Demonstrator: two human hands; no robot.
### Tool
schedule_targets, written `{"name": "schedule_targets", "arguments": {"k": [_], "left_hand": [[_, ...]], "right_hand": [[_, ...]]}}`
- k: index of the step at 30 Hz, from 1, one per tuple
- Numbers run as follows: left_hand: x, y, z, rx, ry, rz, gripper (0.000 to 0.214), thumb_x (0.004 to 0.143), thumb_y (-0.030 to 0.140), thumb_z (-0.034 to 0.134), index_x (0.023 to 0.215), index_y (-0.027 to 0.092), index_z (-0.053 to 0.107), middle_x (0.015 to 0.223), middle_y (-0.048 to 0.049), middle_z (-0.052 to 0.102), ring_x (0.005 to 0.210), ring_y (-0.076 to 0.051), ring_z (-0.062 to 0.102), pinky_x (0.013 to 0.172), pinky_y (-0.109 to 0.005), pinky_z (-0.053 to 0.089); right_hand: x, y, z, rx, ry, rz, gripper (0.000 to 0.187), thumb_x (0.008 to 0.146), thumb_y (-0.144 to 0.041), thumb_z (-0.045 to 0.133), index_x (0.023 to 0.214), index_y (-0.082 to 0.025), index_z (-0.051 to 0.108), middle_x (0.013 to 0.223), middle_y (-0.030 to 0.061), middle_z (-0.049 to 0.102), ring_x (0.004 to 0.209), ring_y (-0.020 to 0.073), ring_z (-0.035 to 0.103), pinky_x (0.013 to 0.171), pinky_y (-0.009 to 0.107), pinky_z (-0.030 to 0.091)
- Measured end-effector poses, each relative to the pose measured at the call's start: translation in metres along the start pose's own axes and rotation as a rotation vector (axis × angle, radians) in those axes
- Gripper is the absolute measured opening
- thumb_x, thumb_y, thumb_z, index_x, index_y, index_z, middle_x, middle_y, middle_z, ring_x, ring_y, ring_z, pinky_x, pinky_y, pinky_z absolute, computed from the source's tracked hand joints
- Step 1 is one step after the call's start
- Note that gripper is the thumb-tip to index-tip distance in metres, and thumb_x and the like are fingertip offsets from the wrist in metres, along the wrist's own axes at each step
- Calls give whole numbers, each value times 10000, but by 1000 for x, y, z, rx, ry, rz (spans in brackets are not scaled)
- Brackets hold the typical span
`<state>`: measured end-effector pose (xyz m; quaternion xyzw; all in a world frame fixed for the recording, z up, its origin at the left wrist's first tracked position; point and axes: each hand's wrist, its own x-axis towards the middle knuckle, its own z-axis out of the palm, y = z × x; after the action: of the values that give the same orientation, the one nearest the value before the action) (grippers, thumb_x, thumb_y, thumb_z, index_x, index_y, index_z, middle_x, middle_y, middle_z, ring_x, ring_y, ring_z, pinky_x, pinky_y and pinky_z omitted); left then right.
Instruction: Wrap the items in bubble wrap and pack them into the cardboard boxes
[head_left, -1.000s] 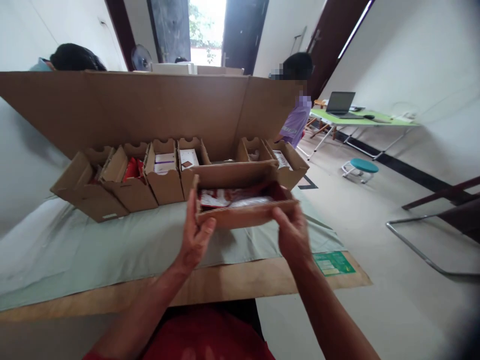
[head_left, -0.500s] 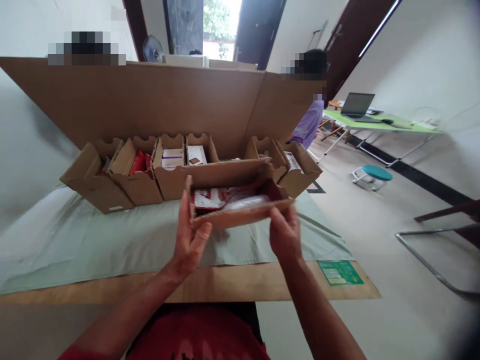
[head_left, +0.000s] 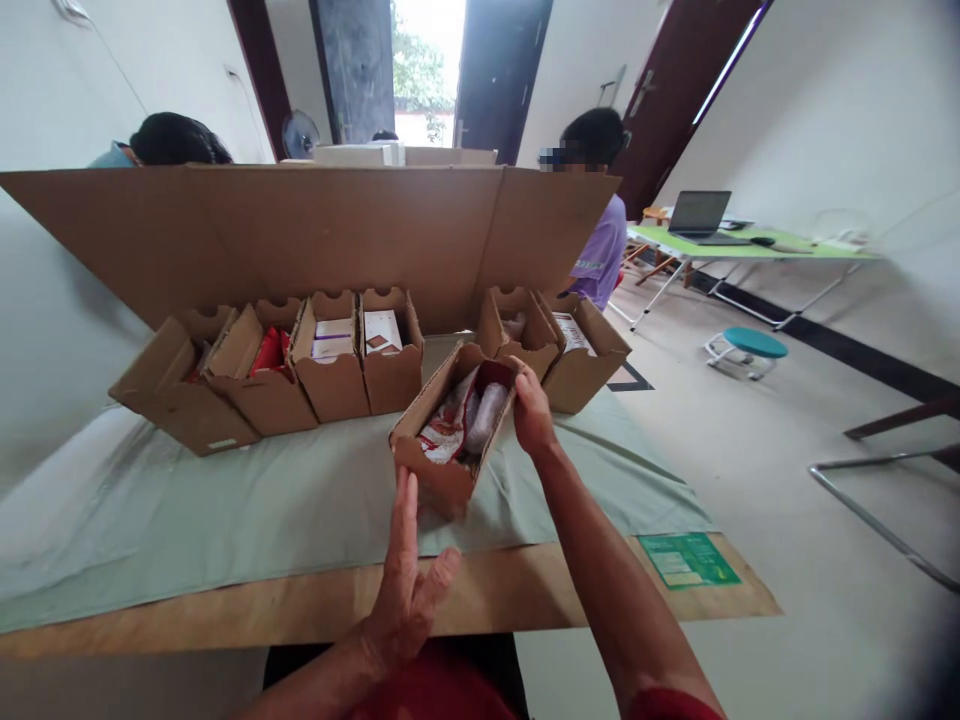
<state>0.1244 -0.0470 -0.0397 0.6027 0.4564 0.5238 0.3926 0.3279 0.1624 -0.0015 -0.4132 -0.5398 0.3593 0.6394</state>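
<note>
A narrow open cardboard box [head_left: 431, 470] rests on the pale green cloth [head_left: 225, 510], its long side pointing away from me, with red-and-white packets [head_left: 461, 425] inside. My right hand [head_left: 531, 410] grips the box's far right rim. My left hand [head_left: 409, 590] hovers just in front of the box's near end, fingers stretched out and holding nothing.
A row of similar open boxes [head_left: 330, 355] with packets stands behind, with a gap where two more boxes [head_left: 559, 345] start at the right. A tall cardboard wall [head_left: 300, 230] backs them. Other people sit beyond it. A laptop table [head_left: 750, 245] and a stool [head_left: 746, 345] stand at right.
The box, held crosswise in both hands above the cloth, has been turned lengthwise and set down. My left hand has let go and drawn back towards me.
</note>
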Motion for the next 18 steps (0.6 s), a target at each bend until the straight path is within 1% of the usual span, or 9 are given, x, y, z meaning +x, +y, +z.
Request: {"name": "schedule_targets", "arguments": {"k": [2,3,5,7,9,11,13,15,18], "left_hand": [[-4,-10,-3,10,3,-60,771,975,395,567,1629,311,169,1689,-116,238,1502,-341,340,1229,-567,287],[-5,-16,-6,24,46,-87,756,964,390,586,1615,302,212,1645,-129,321,1447,-331,415,1200,-554,335],[-2,-28,-14,63,186,-132,718,944,375,610,1579,279,288,1522,-141,456,1300,-302,538,1115,-517,428],[9,-40,-22,102,300,-165,694,926,365,623,1548,267,330,1412,-134,520,1131,-258,606,987,-459,509],[23,-49,-26,115,316,-188,687,903,374,645,1519,264,362,1329,-121,551,999,-222,630,847,-396,550],[36,-56,-23,80,288,-199,701,875,408,673,1494,245,387,1240,-109,580,923,-209,642,775,-367,562],[44,-61,-16,30,281,-205,712,861,450,681,1472,210,403,1148,-97,598,896,-212,650,793,-379,572],[45,-64,-6,-7,286,-210,719,866,460,669,1473,186,396,1110,-94,596,921,-221,650,865,-411,571],[36,-66,10,-66,224,-166,755,874,407,662,1523,198,339,1214,-122,579,1105,-263,633,1028,-474,514]], "right_hand": [[3,7,1,-55,15,19,689,870,-704,580,1352,-212,606,1416,86,626,1356,267,519,1196,455,342],[-1,9,0,-75,29,27,700,885,-699,568,1385,-210,586,1468,92,588,1395,263,484,1216,455,311],[-11,13,-2,-98,55,42,717,919,-696,524,1450,-214,536,1547,99,512,1444,260,436,1231,465,284],[-20,14,-3,-105,59,43,731,932,-694,507,1489,-220,499,1576,100,478,1452,261,431,1227,474,296],[-22,12,0,-109,44,23,729,931,-691,516,1488,-221,506,1561,98,498,1442,260,446,1225,466,306],[-18,10,5,-127,21,1,721,920,-694,537,1462,-218,542,1523,98,543,1425,263,466,1225,455,309],[-13,9,10,-148,3,-15,716,905,-711,549,1421,-216,587,1487,103,577,1404,276,489,1221,459,318],[-10,8,15,-148,-9,-37,707,902,-725,544,1386,-216,621,1478,105,584,1397,287,497,1216,471,327],[-11,7,19,-116,-44,-62,679,912,-729,531,1358,-230,646,1484,91,583,1413,283,483,1220,470,325]]}}
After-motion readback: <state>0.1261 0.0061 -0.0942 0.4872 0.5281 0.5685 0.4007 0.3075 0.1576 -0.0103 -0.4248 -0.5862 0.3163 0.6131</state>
